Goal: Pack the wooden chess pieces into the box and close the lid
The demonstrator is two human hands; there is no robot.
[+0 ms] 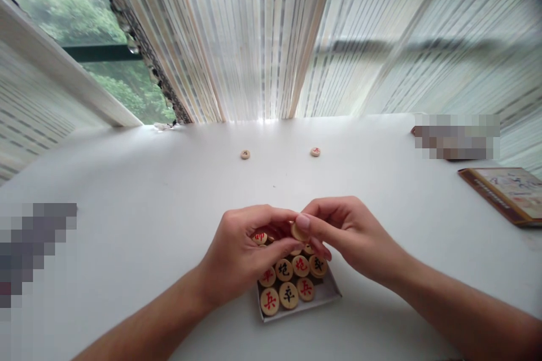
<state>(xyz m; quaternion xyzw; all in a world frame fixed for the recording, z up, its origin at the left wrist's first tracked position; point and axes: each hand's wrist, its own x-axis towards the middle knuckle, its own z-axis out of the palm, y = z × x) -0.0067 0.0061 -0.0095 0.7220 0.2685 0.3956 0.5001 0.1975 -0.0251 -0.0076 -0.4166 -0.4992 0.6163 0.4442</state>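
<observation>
Above a shallow box (328,292) of round wooden Chinese chess pieces, my two hands meet. My right hand (347,225) pinches one Chinese chess piece (298,232), its thumb lying over the disc's edge. The index finger and thumb of my left hand (243,242) close round the same piece from the other side. Which character it bears cannot be seen. Below the hands, red- and black-lettered pieces lie in rows, such as a red soldier piece (270,301) and a black cannon piece (284,269). My fingers hide the rows at the far end.
On the white table (169,186), a black-lettered piece (245,154) and a red-lettered piece (315,152) lie farther off. A flat brown-edged box (508,194) is at the right edge. Blurred-out patches cover things at left and right. Striped curtains (262,39) hang behind.
</observation>
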